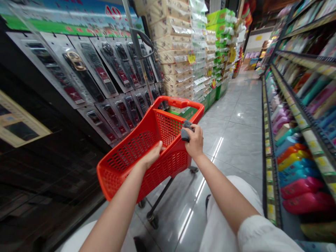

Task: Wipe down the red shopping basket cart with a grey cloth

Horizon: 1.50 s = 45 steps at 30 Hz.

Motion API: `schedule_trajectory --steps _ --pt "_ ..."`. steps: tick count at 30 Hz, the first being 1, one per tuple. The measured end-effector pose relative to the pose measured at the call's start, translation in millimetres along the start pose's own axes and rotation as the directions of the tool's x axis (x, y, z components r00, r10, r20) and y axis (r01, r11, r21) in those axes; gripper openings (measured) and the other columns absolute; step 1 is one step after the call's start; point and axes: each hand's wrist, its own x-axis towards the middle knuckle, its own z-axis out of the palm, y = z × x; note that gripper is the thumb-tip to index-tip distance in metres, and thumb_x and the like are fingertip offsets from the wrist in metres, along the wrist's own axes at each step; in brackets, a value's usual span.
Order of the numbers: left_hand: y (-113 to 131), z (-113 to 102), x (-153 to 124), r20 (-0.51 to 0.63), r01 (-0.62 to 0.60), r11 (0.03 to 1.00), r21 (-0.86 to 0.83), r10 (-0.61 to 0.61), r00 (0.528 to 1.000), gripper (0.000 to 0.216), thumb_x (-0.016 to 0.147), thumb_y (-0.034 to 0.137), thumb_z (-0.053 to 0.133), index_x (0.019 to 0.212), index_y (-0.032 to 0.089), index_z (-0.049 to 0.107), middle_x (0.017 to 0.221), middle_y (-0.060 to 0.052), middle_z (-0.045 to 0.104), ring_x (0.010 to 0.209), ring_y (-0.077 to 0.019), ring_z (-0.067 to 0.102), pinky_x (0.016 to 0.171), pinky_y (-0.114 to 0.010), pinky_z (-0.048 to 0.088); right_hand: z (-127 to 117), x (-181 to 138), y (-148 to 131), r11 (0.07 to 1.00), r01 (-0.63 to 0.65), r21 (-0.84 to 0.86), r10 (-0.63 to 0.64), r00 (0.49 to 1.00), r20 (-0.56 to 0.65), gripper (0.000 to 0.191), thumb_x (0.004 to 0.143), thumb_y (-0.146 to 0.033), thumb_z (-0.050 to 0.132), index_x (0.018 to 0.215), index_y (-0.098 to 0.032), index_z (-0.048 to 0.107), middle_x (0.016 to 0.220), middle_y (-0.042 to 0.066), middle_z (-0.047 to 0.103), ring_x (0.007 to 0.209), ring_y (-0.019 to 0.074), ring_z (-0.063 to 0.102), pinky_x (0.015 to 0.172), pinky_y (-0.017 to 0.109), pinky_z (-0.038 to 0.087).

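A red plastic shopping cart (pixel 168 167) stands at an angle in front of me on a dark metal frame with casters. Its lattice basket shows nothing inside. My left hand (pixel 152 154) is closed on the near side rim, thumb up; the other fingers are partly hidden. In my right hand (pixel 195 140) is a dark grey cloth (pixel 186 134), bunched and pressed against the rim near the handle end. The cart's handle (pixel 181 102) is beyond both hands, and neither hand touches it.
Packaged belts (pixel 86 68) hang on a rack at the left. Stacked cartons (pixel 172 52) rise behind the cart. Shelves of colourful bottles (pixel 301 175) line the right side. Between them, a shiny grey tiled floor (pixel 236 140) runs into the distance.
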Motion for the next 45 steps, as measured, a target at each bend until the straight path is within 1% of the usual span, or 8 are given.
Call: schedule_trajectory --steps 4,11,16,20,30,36,42,45 --pt "-7 -3 2 0.158 0.149 0.958 -0.247 -0.112 0.981 0.088 0.084 0.081 0.019 0.096 0.014 0.075 0.074 -0.007 0.073 0.068 -0.0194 0.064 0.074 -0.032 0.048 8 -16 -17 0.996 0.087 -0.019 -0.086 0.995 0.051 0.05 0.074 -0.003 0.053 0.118 -0.022 0.067 0.126 0.011 0.052 0.11 0.0279 0.047 0.097 0.044 0.045" --pt "-9 -6 5 0.169 0.075 0.961 -0.266 -0.03 0.985 0.086 0.089 0.076 0.016 0.114 0.014 0.071 0.096 -0.01 0.076 0.091 -0.0222 0.067 0.093 -0.033 0.044 16 -50 -41 0.933 0.346 0.099 -0.36 0.896 0.26 0.056 0.075 -0.005 0.055 0.126 -0.025 0.064 0.127 0.008 0.058 0.104 0.0247 0.051 0.09 0.038 0.048" --pt "-9 -8 1 0.241 0.147 0.94 -0.308 -0.072 0.968 0.087 0.083 0.082 0.023 0.094 0.014 0.076 0.078 -0.009 0.075 0.07 -0.0189 0.066 0.075 -0.03 0.049 2 -26 -5 0.989 0.137 0.064 -0.14 0.989 0.041 0.053 0.074 -0.005 0.054 0.121 -0.026 0.066 0.126 0.007 0.057 0.109 0.0249 0.052 0.094 0.039 0.047" --pt "-6 -6 -3 0.236 0.157 0.938 -0.31 -0.084 0.968 0.085 0.085 0.079 0.022 0.095 0.014 0.076 0.075 -0.008 0.074 0.065 -0.0174 0.064 0.072 -0.029 0.049 -4 -19 14 0.995 -0.002 0.095 0.018 0.987 -0.159 0.047 0.073 -0.009 0.054 0.117 -0.024 0.065 0.122 0.009 0.058 0.114 0.0263 0.053 0.099 0.043 0.045" --pt "-12 -8 4 0.177 0.146 0.958 -0.248 -0.104 0.979 0.084 0.082 0.082 0.028 0.089 0.014 0.077 0.072 -0.006 0.074 0.064 -0.0178 0.064 0.067 -0.028 0.048 -4 -29 26 0.986 0.139 -0.095 -0.133 0.989 0.069 0.047 0.075 -0.004 0.05 0.113 -0.024 0.068 0.129 0.005 0.063 0.1 0.0247 0.055 0.09 0.04 0.045" --pt "-10 -5 4 0.155 0.156 0.953 -0.26 -0.118 0.981 0.079 0.086 0.077 0.028 0.081 0.014 0.076 0.075 -0.006 0.074 0.07 -0.0186 0.065 0.078 -0.031 0.049 16 -69 -6 0.945 0.326 0.0 -0.318 0.922 0.223 0.049 0.081 -0.006 0.047 0.122 -0.025 0.066 0.13 0.007 0.063 0.099 0.0223 0.057 0.085 0.038 0.045" --pt "-13 -4 5 0.121 0.122 0.96 -0.251 -0.094 0.988 0.083 0.085 0.08 0.026 0.075 0.013 0.075 0.07 -0.007 0.073 0.068 -0.0167 0.063 0.075 -0.026 0.048 28 -89 -42 0.76 0.623 0.187 -0.648 0.701 0.298 0.028 0.093 -0.02 0.052 0.11 -0.033 0.069 0.122 -0.001 0.068 0.087 0.0169 0.055 0.067 0.032 0.041" --pt "-11 -5 3 0.132 0.128 0.963 -0.238 -0.099 0.986 0.082 0.086 0.078 0.026 0.082 0.013 0.076 0.07 -0.007 0.073 0.065 -0.0168 0.063 0.072 -0.027 0.049 24 -78 -30 0.785 0.61 0.106 -0.61 0.735 0.295 0.025 0.093 -0.02 0.052 0.104 -0.034 0.071 0.123 -0.004 0.068 0.087 0.0176 0.054 0.069 0.033 0.04"
